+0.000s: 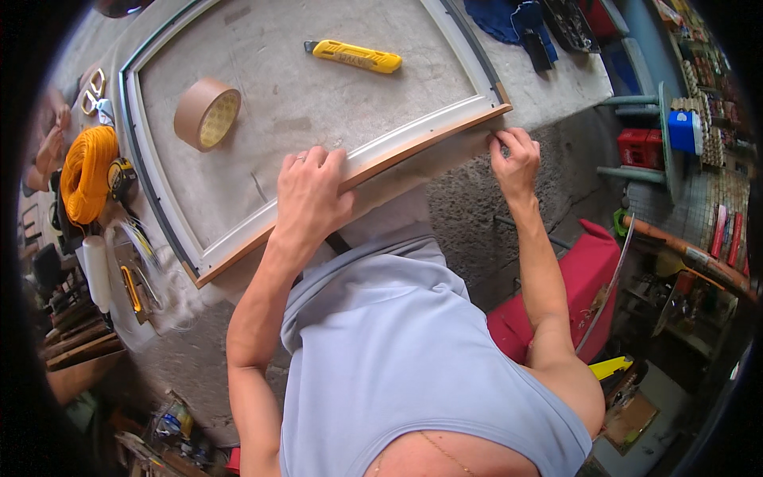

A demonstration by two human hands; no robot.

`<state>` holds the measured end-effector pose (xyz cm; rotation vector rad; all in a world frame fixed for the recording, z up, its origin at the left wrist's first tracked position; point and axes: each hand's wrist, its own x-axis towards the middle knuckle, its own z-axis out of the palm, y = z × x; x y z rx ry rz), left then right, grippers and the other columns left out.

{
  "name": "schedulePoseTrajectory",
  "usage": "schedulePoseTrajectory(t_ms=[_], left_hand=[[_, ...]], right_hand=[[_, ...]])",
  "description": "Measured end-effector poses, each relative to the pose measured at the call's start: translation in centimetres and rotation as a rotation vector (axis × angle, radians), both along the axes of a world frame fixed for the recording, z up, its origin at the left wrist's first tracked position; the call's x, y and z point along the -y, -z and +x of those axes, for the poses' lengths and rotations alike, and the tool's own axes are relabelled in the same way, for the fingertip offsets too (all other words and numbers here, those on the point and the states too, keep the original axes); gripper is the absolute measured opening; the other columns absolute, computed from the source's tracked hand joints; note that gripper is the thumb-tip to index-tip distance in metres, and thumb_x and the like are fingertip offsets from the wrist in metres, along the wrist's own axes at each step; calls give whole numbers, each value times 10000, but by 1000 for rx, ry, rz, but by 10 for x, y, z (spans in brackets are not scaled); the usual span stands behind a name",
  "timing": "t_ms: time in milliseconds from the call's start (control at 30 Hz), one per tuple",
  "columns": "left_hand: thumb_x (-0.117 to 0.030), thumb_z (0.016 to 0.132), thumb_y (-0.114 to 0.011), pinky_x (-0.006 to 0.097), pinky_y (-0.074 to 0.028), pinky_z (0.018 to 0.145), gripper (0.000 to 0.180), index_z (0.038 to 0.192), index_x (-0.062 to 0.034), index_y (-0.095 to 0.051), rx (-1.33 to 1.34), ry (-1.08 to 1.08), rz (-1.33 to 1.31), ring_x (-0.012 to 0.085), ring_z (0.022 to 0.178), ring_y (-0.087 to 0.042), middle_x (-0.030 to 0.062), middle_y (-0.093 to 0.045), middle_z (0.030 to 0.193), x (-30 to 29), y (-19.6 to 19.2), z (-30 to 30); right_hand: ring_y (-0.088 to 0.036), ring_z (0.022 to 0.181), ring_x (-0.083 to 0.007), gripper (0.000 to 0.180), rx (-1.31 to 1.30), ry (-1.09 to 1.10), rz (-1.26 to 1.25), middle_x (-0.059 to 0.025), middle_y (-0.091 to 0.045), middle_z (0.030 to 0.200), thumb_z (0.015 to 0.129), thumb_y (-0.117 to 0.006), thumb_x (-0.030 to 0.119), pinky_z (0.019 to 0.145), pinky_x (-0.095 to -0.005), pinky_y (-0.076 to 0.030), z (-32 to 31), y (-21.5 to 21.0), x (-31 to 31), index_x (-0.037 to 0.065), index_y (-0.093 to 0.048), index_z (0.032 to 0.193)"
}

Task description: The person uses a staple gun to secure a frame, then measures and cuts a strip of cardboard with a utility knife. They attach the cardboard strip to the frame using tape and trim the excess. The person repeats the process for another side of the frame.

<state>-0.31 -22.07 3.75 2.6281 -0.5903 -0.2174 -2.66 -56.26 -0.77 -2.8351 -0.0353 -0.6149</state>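
Observation:
A white rectangular frame (388,145) lies on the concrete table, with brown tape along its near rail and dark strips on its other sides. My left hand (310,195) is closed over the near rail, its fingers bent on the inner side and its thumb by the outer edge. Below that rail, a strip of brown packing tape (429,161) stretches toward the right corner. My right hand (517,159) pinches the strip's right end just off the corner. Inside the frame lie a roll of brown packing tape (184,111) and a yellow utility knife (358,57).
Left of the frame lie scissors (95,91), a coil of orange rope (86,179), a tape measure (121,176) and a second yellow cutter (131,288). Dark blue cloth (505,22) lies at the far right. A red-covered object (517,314) stands beside my right arm.

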Motion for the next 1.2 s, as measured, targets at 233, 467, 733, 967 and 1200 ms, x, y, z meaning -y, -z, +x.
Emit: schedulePoseTrajectory(t_ms=[233,467,733,967,1200], left_hand=[[-194,597,-820,373,-419,854,605,1156,-71,-625,44,-31,-125,265,879,-624,110,-663,920,-9,-25,2],[-190,588,-822,379,-416,852,657,1198,-71,-607,16,-23,-77,262,883,-625,104,-665,915,-8,-23,2],[-160,617,-771,403,-409,904,719,1290,-63,-534,-20,-25,-8,276,970,-598,134,-627,995,-2,-2,-4],[-293,716,-755,457,-388,945,641,1281,-86,-532,115,-6,-76,325,1091,-519,155,-550,1164,-8,3,-23],[-175,767,-689,378,-444,920,412,1143,-26,-608,277,31,-251,249,1047,-548,109,-571,1125,0,7,-75]], right_hand=[[-629,814,-288,89,-177,-56,-39,-69,-659,870,770,-687,102,719,-394,-436,-43,1,18,38,-669,830],[-628,910,-346,246,-981,390,-214,-161,-652,961,820,-670,179,792,-470,-480,-100,13,83,11,-654,998],[-596,911,-308,209,96,113,113,-130,-605,1041,801,-725,119,807,-413,-488,-17,-20,13,47,-661,987],[-610,826,-295,152,93,-244,199,-108,-636,855,733,-753,-8,754,-404,-470,-12,-27,-65,48,-649,829],[-581,749,-291,133,38,-372,234,-118,-627,818,767,-706,-14,691,-395,-435,-4,-22,-101,-1,-677,896]])
